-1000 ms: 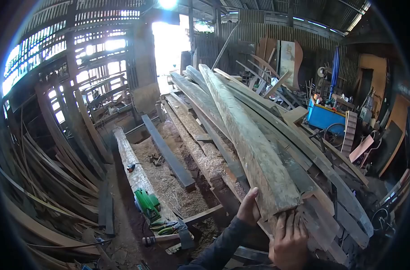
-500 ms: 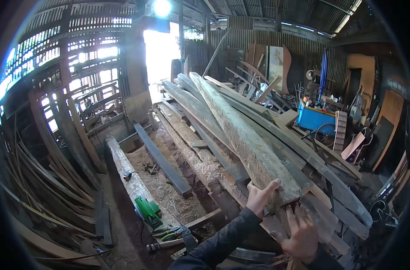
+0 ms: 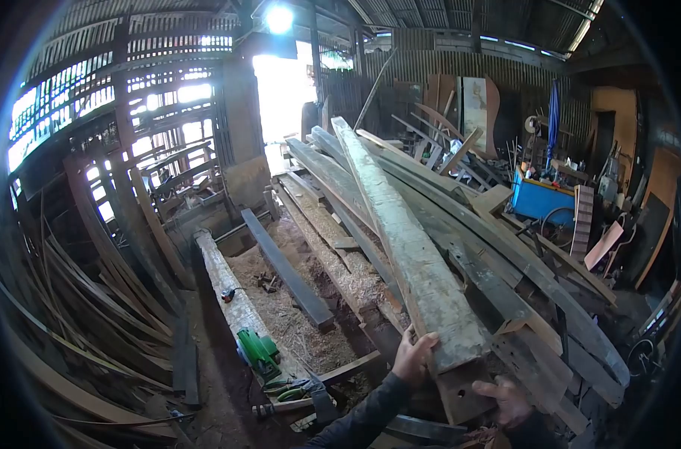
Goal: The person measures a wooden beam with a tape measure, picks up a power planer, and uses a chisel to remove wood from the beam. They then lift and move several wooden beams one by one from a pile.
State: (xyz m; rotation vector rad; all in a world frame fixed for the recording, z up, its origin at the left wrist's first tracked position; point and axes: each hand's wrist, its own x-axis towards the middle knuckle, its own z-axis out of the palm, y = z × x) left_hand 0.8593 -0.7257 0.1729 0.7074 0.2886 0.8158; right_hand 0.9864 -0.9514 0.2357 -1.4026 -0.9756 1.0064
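Note:
A long, weathered wooden beam [image 3: 411, 258] slants across the top of a lumber stack, its near end toward me. My left hand [image 3: 413, 357] is closed on the beam's left edge close to that end, thumb on top. Below the end lies a darker piece of wood [image 3: 467, 408] with a small hole in it. My right hand [image 3: 511, 402] is low, at the right side of this darker piece, its thumb pointing left; its other fingers are blurred and partly hidden, so I cannot tell what they hold.
More planks [image 3: 505, 251] lie stacked to the right. On the left, a green power tool [image 3: 257, 352] rests on a pale beam [image 3: 222, 273], near a dark squared timber [image 3: 288, 269] over sawdust. Curved strips [image 3: 93, 299] lean at far left. A blue box [image 3: 538, 197] stands farther back.
The beam's near end has shifted left and toward me, showing more of its top face. My right hand has come off the beam's end and moved lower. My left hand stays on the edge.

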